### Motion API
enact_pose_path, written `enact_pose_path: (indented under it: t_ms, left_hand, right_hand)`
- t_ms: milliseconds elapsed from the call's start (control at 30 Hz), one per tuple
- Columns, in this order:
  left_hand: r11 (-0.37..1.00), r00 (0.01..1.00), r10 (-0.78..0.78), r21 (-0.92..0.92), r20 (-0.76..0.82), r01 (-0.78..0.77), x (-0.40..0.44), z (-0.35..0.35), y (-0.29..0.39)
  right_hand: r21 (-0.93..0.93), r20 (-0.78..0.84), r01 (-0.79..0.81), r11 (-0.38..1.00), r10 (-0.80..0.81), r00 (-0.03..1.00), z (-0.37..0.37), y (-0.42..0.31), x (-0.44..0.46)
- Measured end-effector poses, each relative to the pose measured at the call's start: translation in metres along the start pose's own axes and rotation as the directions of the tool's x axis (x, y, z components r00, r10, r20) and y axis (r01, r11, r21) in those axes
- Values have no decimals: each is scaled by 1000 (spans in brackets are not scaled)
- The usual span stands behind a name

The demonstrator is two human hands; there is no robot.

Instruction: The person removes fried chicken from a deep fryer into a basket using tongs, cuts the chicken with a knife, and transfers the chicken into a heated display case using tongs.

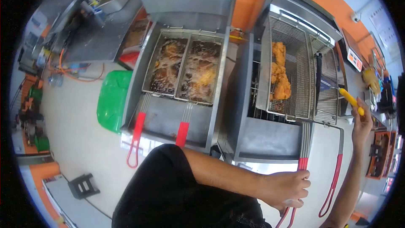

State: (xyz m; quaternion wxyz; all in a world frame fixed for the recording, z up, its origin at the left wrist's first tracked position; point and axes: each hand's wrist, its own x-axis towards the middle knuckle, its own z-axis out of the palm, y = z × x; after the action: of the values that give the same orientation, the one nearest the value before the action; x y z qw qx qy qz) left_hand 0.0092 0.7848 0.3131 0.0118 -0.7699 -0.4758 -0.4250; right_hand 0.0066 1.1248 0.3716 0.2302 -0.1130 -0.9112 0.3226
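My left hand (291, 189) is wrapped round the red handle (303, 163) of a wire fry basket (291, 50). Several pieces of golden fried chicken (280, 78) lie in that basket, above the right-hand fryer (270, 137). At the right, my right hand (362, 124) grips a tool by its yellow handle (351, 100). The tool's far end reaches toward a second wire basket (327, 101), beside the first; its head is hard to make out. This second basket has its own red handle (333, 183), hanging free.
Two baskets (182, 65) sit in bubbling oil in the left fryer (168, 116), their red handles (137, 133) pointing toward me. A green bin (113, 101) stands left of it. At the right is a counter with a scale (354, 59); a metal worktable (95, 42) is at the left.
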Motion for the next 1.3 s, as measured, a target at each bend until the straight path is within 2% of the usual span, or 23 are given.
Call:
enact_pose_path:
  t_ms: [100, 200, 233, 333, 367, 467, 500, 567, 633, 667, 733, 800, 900, 1000, 1033, 1100, 1200, 1300]
  left_hand:
    - [997, 997, -69, 39, 21, 69, 0, -10, 11]
    - [973, 980, -155, 150, -126, 174, -4, -1, 24]
    - [957, 974, -223, 182, -41, 227, -5, -2, 31]
    - [881, 912, -316, 276, -260, 384, -10, 6, 57]
    - [867, 901, -378, 259, -214, 425, -13, 10, 66]
    - [798, 840, -448, 286, -306, 530, -21, 33, 100]
    - [820, 806, -490, 138, -331, 555, -26, 39, 113]
    - [771, 746, -554, 111, -369, 627, -40, 54, 137]
    - [731, 684, -582, 86, -440, 677, -62, 71, 160]
    - [690, 635, -618, 67, -463, 720, -73, 81, 170]
    - [606, 531, -684, 16, -500, 795, -100, 102, 192]
    - [444, 385, -753, 20, -534, 896, -137, 134, 212]
    - [99, 46, -930, -128, -366, 987, -197, 190, 239]
    - [-264, -312, -938, -276, -148, 924, -249, 247, 263]
    - [-338, -369, -929, -336, -31, 879, -266, 268, 268]
    - [-488, -439, -873, -419, 215, 766, -289, 299, 279]
    - [-451, -440, -881, -596, 175, 665, -298, 327, 294]
    - [-453, -442, -876, -651, 196, 609, -307, 342, 296]
  right_hand:
    - [-17, 21, 63, 998, -63, 998, 1, 8, -6]
    - [-211, 193, -65, 975, 107, 975, -11, 3, -12]
    - [-339, 250, 127, 932, -41, 967, -14, 7, -12]
    - [-393, 391, 231, 890, -65, 918, -17, 5, -20]
    - [-427, 399, 247, 870, -64, 915, -15, 0, -25]
    - [-371, 522, 338, 865, -107, 846, -17, 8, -29]
    - [-322, 487, 341, 883, -154, 860, -13, 15, -34]
    - [-384, 544, 196, 902, 49, 838, -16, 31, -31]
    - [-332, 597, 466, 820, -201, 777, -15, 53, -37]
    - [-321, 604, 512, 797, -244, 759, -16, 61, -38]
    - [-327, 601, 509, 796, -241, 762, -16, 64, -40]
    - [-344, 587, 472, 812, -206, 783, -10, 60, -47]
    - [-350, 568, 442, 826, -188, 801, -13, 60, -51]
    - [-355, 548, 416, 837, -174, 818, -17, 61, -51]
    - [-360, 543, 406, 840, -166, 823, -20, 61, -52]
    - [-360, 532, 388, 848, -155, 832, -24, 62, -52]
    - [-362, 516, 366, 857, -143, 845, -32, 64, -46]
    - [-357, 502, 338, 871, -127, 856, -36, 64, -44]
